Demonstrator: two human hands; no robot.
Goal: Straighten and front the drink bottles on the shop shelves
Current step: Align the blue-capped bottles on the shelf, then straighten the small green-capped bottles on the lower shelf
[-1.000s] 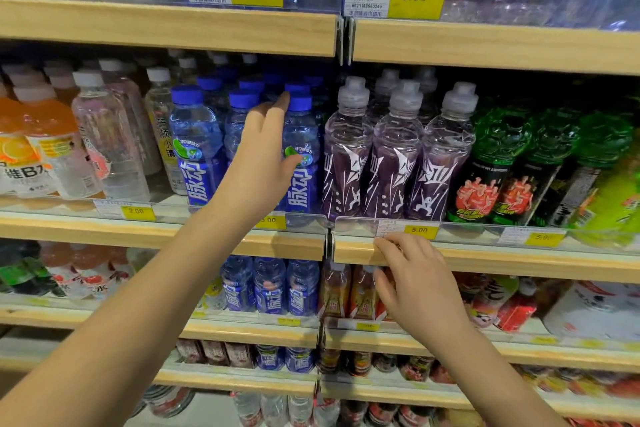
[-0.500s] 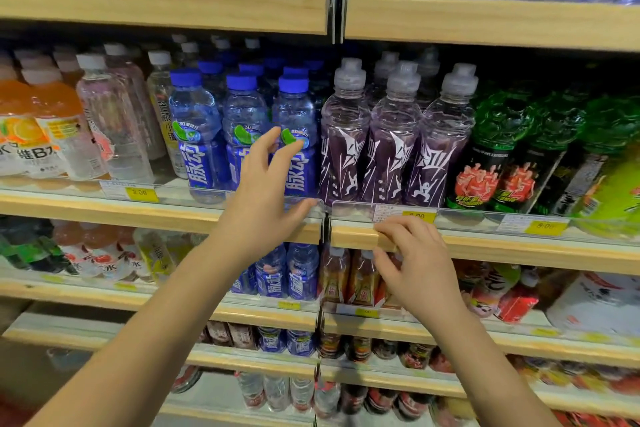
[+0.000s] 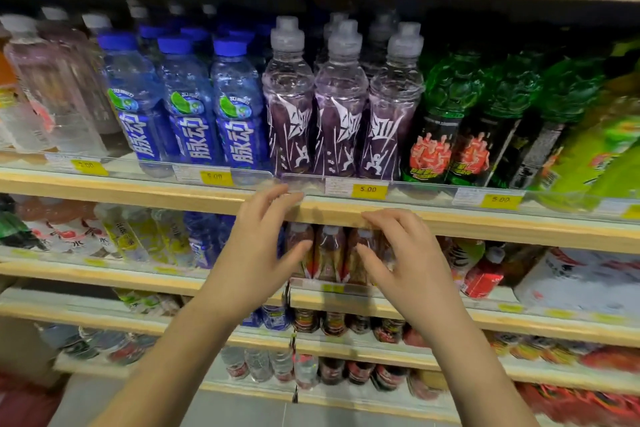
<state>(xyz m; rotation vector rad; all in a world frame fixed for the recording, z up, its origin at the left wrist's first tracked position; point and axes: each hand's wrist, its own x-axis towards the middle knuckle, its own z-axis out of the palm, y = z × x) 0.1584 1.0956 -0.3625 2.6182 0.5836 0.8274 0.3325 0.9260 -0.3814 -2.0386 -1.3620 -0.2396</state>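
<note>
Three blue-capped blue bottles stand upright in a row at the front of the middle shelf, labels facing out. Right of them stand three purple bottles with grey caps. My left hand hovers below that shelf's edge, fingers spread and relaxed, holding nothing. My right hand is beside it at the same height, fingers loosely bent, also holding nothing. Both hands are in front of small reddish-brown bottles on the shelf below.
Clear pink-tinted bottles stand at the left, green bottles at the right. Yellow price tags line the shelf rails. Lower shelves carry more small bottles; grey floor shows at the bottom.
My left hand let go of the blue bottle and dropped below the shelf edge. My right hand came off the shelf rail and sank slightly. The view tilted downward.
</note>
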